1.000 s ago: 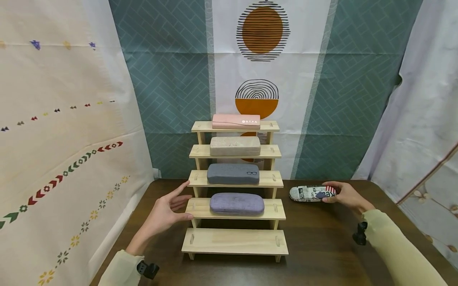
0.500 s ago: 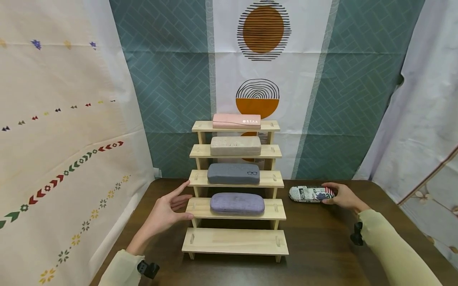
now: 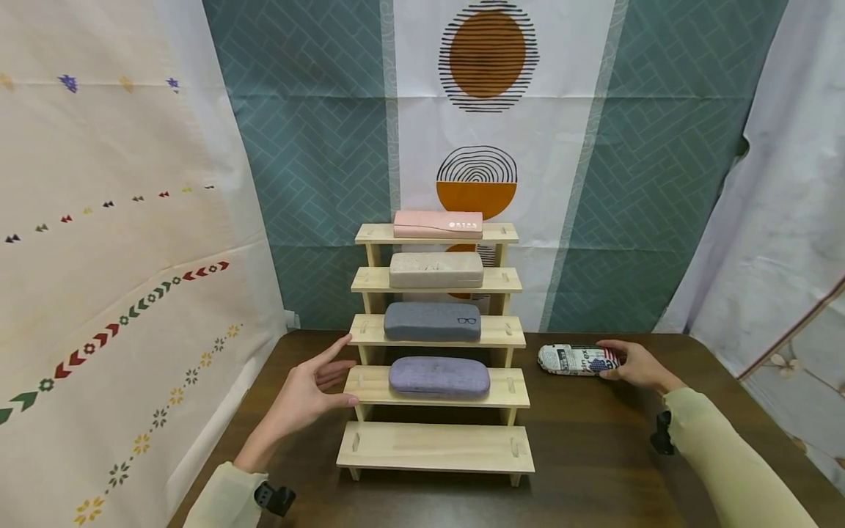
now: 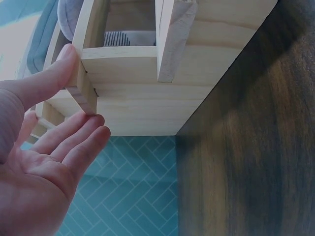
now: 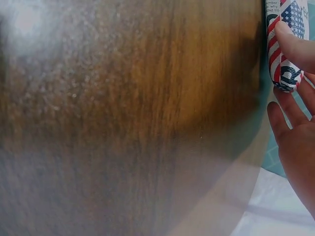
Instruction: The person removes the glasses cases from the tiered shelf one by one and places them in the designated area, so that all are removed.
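A stepped wooden display stand (image 3: 436, 447) stands on the dark table, with light plank shelves rising toward the back. My left hand (image 3: 300, 396) holds its left side. In the left wrist view, the thumb presses one face of a shelf end (image 4: 81, 88) and the fingertips meet its opposite edge. To the right of the stand, my right hand (image 3: 637, 364) grips the right end of a newsprint-and-flag patterned glasses case (image 3: 571, 360). The right wrist view shows the thumb across that case (image 5: 294, 19), fingers on its far side; part of it is out of frame.
Glasses cases lie on the upper shelves: pink (image 3: 436, 224), cream (image 3: 436, 270), grey-blue (image 3: 432, 323) and purple (image 3: 439, 377). The lowest shelf is bare wood. Teal and white cloth hangs behind (image 3: 317, 183), with pale cloths (image 3: 119, 183) along both sides.
My right hand and forearm have shifted slightly, and the patterned glasses case has moved a little with them. The left hand keeps its place on the stand.
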`<state>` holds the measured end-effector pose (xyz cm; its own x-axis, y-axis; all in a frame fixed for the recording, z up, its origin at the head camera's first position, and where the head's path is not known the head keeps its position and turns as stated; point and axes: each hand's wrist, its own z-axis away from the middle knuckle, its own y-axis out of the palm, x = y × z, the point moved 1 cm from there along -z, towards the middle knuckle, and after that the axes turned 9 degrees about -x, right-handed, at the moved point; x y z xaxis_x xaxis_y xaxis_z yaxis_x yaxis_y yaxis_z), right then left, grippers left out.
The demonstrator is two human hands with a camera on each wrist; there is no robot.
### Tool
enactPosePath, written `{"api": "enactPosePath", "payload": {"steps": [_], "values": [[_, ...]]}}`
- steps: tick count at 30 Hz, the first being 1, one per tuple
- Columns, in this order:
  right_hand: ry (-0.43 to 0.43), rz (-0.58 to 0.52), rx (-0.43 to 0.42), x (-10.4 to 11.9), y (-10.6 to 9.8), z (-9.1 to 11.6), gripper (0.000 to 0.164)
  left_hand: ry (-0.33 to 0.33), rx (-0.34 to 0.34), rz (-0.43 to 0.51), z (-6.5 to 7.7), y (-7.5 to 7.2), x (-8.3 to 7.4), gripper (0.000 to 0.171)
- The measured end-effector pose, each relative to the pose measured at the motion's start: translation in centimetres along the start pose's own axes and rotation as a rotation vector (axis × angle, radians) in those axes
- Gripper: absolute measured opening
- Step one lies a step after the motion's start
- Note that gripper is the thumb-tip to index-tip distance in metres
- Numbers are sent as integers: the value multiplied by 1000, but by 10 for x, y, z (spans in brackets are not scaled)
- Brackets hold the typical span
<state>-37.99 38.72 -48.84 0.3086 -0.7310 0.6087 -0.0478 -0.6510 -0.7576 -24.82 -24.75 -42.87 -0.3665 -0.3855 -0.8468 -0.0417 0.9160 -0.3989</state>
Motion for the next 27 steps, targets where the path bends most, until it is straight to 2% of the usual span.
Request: {"api": "enactPosePath", "payload": {"steps": [27], "values": [[-31,-14,-29,0,-4,4,63,-1,0,2,1,0,2,103]]}}
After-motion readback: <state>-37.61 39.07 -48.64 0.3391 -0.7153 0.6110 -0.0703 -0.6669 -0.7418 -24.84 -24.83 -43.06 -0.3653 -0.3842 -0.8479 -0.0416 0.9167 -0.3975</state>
